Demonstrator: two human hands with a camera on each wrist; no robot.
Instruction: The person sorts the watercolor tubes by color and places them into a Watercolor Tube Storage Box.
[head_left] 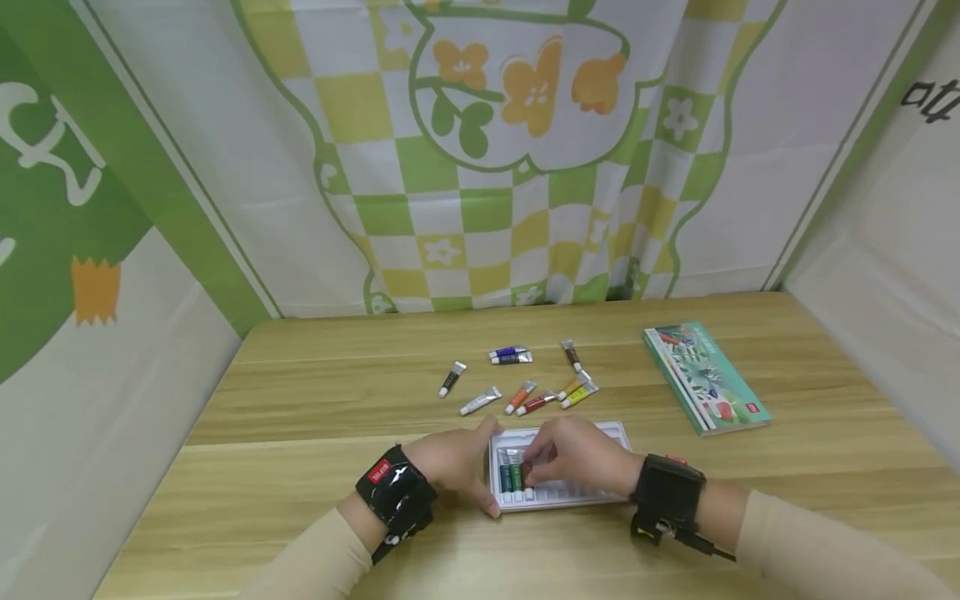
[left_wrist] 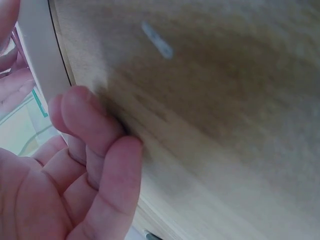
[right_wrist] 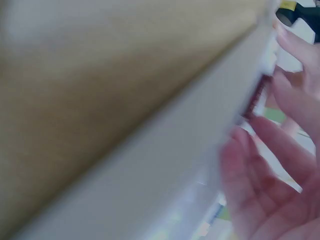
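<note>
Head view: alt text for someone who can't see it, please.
A person's right hand pinches a reddish tube in a white tray, the left hand holding its left end. Loose tubes lie beyond on the wooden table, with an illustrated box at right.

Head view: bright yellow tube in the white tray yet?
No, the bright yellow tube lies on the wooden table, beyond the white tray's far edge.

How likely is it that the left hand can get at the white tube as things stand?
Probably yes: the white tube lies just beyond the left hand, with only tabletop showing between them. That hand would likely need to leave the tray's edge first.
</note>
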